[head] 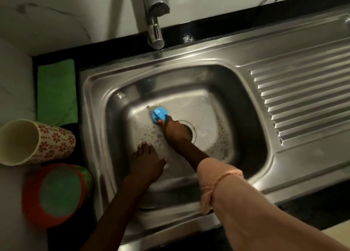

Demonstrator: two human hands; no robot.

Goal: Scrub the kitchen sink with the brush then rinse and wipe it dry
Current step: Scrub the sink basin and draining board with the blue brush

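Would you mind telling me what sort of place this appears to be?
Most likely a home kitchen: a stainless steel sink with a ribbed drainboard, a tap above it, and cups beside a green cloth on the counter.

We cannot see the bristles of the brush (158, 114); the right hand (175, 130) covers part of it and part of the drain (191, 130). The tap (155, 13) and draining board (303, 99) run past the frame's edges.
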